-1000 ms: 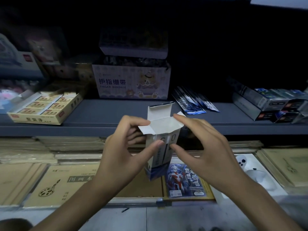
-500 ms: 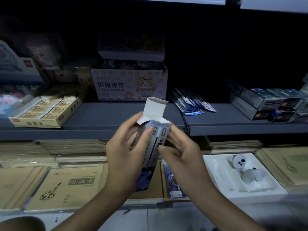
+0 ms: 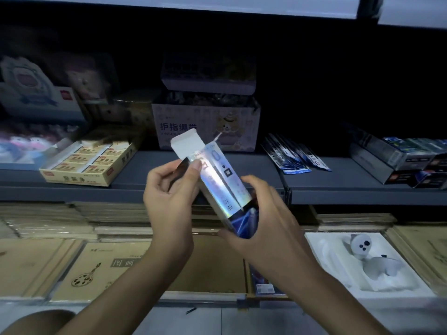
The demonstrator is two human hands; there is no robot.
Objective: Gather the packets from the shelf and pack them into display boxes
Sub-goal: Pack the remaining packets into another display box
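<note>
Display box (image 3: 219, 182): bottom end hidden in the palm of the right hand (image 3: 268, 230); print lost in glare, unreadable. Bear-print carton (image 3: 242, 122): lower lettering covered by the box flap. Packets (image 3: 296, 157): print too small to read. Dark boxes (image 3: 396, 158): cut off at right edge. Shelf back too dark.

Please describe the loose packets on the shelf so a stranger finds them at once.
Look along the grey shelf, just right of the pale bear-printed box. The packets lie fanned out there; they alone are flat, slim and blue, not boxes.
</note>
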